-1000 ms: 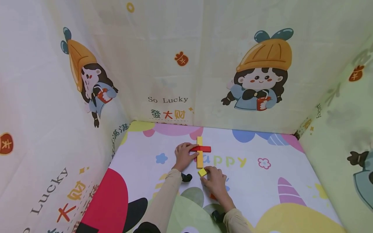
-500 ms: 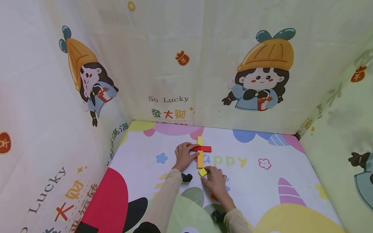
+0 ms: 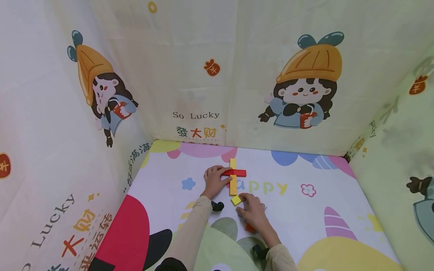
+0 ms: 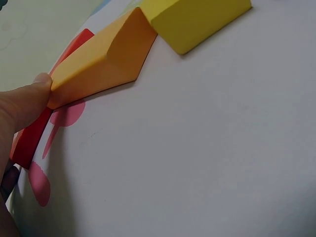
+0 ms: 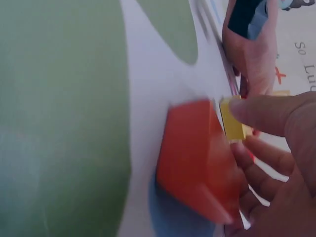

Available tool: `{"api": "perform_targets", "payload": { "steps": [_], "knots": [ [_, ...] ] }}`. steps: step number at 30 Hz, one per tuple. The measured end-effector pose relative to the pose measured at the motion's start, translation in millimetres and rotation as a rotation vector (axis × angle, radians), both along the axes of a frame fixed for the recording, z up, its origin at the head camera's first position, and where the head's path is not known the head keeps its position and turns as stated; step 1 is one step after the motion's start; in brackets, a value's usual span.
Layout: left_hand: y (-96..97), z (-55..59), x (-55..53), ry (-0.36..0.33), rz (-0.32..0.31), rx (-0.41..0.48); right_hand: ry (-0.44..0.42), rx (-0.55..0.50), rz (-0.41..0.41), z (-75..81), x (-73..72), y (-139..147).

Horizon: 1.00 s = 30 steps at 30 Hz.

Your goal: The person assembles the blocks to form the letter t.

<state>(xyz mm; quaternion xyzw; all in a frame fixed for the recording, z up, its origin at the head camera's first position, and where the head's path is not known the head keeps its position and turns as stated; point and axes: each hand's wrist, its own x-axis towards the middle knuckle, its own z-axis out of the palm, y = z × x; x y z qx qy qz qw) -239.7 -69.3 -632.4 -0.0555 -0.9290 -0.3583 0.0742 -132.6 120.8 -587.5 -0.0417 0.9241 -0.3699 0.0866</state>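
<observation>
My left hand (image 3: pixel 215 182) pinches the left part of a red bar (image 3: pixel 240 173), its thumb beside the near orange-yellow block (image 3: pixel 233 186). In the left wrist view the thumb tip touches that block's (image 4: pixel 94 64) end, where it meets the red bar (image 4: pixel 32 136). Another yellow block (image 3: pixel 233 163) lies on the bar's far side, making a cross shape. A yellow cube (image 3: pixel 236 200) sits turned at an angle at the near end, touching or almost touching it. My right hand (image 3: pixel 254 212) is beside the cube, thumb and fingers spread and slightly apart from it.
An orange-red block (image 5: pixel 190 158) lies under my right hand, mostly covered in the head view. Printed cloth walls (image 3: pixel 190 86) rise behind and at both sides of the patterned mat (image 3: pixel 278 210). Dark straps with camera parts (image 3: pixel 217 206) are on my wrists.
My right hand has let go of the yellow cube and drawn back slightly to the right and toward me. The left hand and the cross of blocks stay put.
</observation>
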Motion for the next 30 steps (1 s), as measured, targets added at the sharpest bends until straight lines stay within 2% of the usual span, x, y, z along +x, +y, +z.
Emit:
{"api": "perform_targets", "payload": {
  "steps": [5,9,17,21,26,30],
  "knots": [
    [-0.4,-0.3,-0.1,0.001,-0.003,-0.004,-0.044,-0.075,0.083,-0.5,3.4,17.2],
    [-0.5,-1.0,-0.3,-0.004,-0.003,-0.016,-0.045,-0.108,0.177,0.6,8.7,35.9],
    [0.0,2.8,1.1,-0.001,-0.008,0.005,0.055,-0.082,0.450,3.6,11.5,65.1],
    [0.0,4.4,1.7,-0.024,-0.008,-0.011,0.098,-0.057,0.565,5.8,11.4,74.1],
    [-0.1,7.6,2.4,-0.051,-0.022,-0.001,0.206,-0.012,0.691,8.9,11.8,82.9],
    [-0.5,9.0,2.6,-0.056,-0.022,-0.007,0.258,0.023,0.745,10.5,12.3,86.3]
  ]
}}
